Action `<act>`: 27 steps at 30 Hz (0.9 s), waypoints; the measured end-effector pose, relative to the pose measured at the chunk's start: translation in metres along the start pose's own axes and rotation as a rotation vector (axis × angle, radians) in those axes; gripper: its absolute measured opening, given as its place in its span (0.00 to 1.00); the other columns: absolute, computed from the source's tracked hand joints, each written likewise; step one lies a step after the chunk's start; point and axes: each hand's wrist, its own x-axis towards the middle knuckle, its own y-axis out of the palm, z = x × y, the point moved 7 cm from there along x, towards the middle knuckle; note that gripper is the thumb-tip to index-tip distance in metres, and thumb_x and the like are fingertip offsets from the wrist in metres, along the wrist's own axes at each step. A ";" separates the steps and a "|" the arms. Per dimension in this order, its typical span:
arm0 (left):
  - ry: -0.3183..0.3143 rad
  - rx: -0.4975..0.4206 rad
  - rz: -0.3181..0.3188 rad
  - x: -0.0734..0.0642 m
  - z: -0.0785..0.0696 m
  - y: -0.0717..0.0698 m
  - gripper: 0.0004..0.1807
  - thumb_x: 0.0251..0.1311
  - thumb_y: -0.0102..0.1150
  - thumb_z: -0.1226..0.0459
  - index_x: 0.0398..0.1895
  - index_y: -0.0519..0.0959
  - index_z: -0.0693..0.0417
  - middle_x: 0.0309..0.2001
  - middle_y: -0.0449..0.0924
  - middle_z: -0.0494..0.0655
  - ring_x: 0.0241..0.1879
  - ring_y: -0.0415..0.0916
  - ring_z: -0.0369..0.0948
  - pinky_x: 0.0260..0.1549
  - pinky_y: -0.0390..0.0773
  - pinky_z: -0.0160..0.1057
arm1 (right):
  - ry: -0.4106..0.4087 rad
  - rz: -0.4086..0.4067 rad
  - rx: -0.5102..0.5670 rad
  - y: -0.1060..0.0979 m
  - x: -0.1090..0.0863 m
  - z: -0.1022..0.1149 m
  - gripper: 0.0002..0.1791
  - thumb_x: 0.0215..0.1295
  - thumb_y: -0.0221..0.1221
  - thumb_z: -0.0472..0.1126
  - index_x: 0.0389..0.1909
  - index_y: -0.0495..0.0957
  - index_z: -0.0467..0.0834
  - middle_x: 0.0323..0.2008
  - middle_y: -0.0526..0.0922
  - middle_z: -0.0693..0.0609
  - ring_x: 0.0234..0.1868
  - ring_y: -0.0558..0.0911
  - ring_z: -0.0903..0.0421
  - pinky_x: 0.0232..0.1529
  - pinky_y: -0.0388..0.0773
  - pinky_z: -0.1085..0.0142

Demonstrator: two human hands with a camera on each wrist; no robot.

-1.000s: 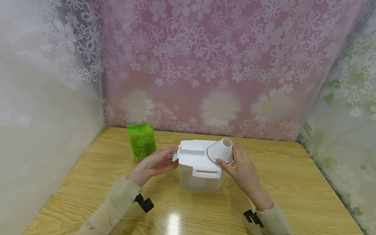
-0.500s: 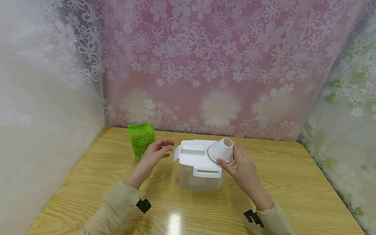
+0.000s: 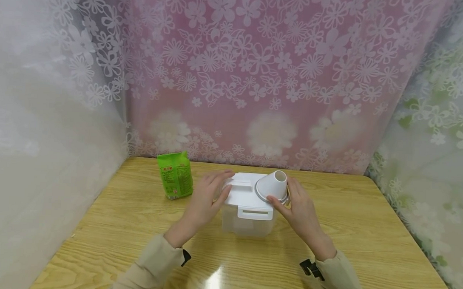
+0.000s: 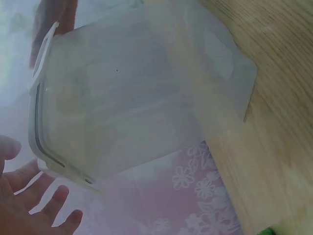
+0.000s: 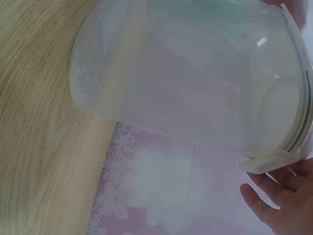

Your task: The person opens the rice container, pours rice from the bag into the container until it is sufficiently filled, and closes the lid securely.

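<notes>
A translucent storage container (image 3: 248,226) stands upright on the table. Its white lid (image 3: 239,198) carries a raised handle and a white cone-shaped spout cover (image 3: 272,186) on the right. At the lid's left end, my left hand (image 3: 208,197) has its thumb and fingers extended over the edge; the left clip is hidden behind it. In the left wrist view, those fingers (image 4: 29,193) are spread beside the lid rim. My right hand (image 3: 302,208) holds the lid's right end, thumb at the cone's base and fingers behind. The front clip (image 3: 255,212) faces me.
A green printed packet (image 3: 175,175) stands on the wooden table (image 3: 347,233), left of the container. Floral curtains (image 3: 253,77) enclose the back and both sides. A bright light reflection lies on the tabletop near the front.
My left hand let go of the lid's left clip, lifted away towards the packet, then came back right over the lid's left end. The right hand and container have hardly moved.
</notes>
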 end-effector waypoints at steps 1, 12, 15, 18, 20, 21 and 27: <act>0.031 0.043 0.002 0.000 -0.004 0.002 0.20 0.74 0.54 0.61 0.65 0.76 0.57 0.64 0.77 0.54 0.64 0.73 0.53 0.66 0.69 0.56 | -0.001 -0.001 0.000 0.000 0.000 0.000 0.39 0.68 0.62 0.60 0.64 0.71 0.31 0.49 0.80 0.36 0.47 0.81 0.40 0.40 0.80 0.46; 0.151 0.441 0.140 -0.010 -0.027 0.029 0.31 0.75 0.51 0.50 0.77 0.65 0.48 0.76 0.64 0.47 0.76 0.58 0.48 0.71 0.57 0.64 | -0.020 -0.004 -0.014 0.000 -0.001 0.001 0.40 0.70 0.58 0.64 0.63 0.71 0.31 0.47 0.80 0.37 0.43 0.81 0.42 0.36 0.80 0.49; 0.158 0.485 0.139 -0.011 -0.030 0.032 0.32 0.75 0.52 0.50 0.77 0.63 0.48 0.76 0.63 0.48 0.76 0.57 0.47 0.73 0.55 0.61 | -0.019 -0.006 -0.018 -0.001 -0.001 0.000 0.41 0.70 0.58 0.64 0.63 0.71 0.31 0.47 0.80 0.37 0.43 0.81 0.42 0.36 0.80 0.48; 0.178 0.485 0.127 -0.010 -0.034 0.032 0.32 0.74 0.53 0.52 0.77 0.64 0.52 0.75 0.64 0.51 0.76 0.58 0.48 0.74 0.54 0.57 | -0.019 -0.007 -0.020 -0.002 -0.001 0.000 0.41 0.70 0.58 0.64 0.63 0.70 0.30 0.48 0.80 0.36 0.44 0.81 0.42 0.36 0.80 0.48; 0.190 0.477 0.121 -0.010 -0.036 0.033 0.32 0.74 0.53 0.53 0.76 0.64 0.54 0.75 0.64 0.53 0.75 0.59 0.49 0.74 0.55 0.54 | -0.020 -0.005 -0.023 -0.003 -0.001 0.000 0.41 0.70 0.58 0.64 0.64 0.70 0.30 0.49 0.80 0.36 0.44 0.81 0.41 0.36 0.81 0.48; 0.195 0.471 0.116 -0.010 -0.036 0.033 0.32 0.74 0.54 0.54 0.76 0.64 0.55 0.74 0.65 0.54 0.75 0.60 0.49 0.74 0.57 0.54 | -0.019 0.000 -0.022 -0.003 -0.001 0.000 0.41 0.69 0.59 0.63 0.63 0.70 0.31 0.49 0.80 0.36 0.45 0.81 0.41 0.37 0.80 0.48; 0.209 0.443 0.090 -0.012 -0.034 0.035 0.31 0.74 0.52 0.56 0.75 0.64 0.59 0.73 0.66 0.57 0.74 0.61 0.52 0.72 0.61 0.54 | 0.004 0.063 0.003 -0.003 0.004 0.002 0.35 0.66 0.67 0.54 0.64 0.71 0.34 0.52 0.80 0.37 0.50 0.81 0.41 0.44 0.81 0.46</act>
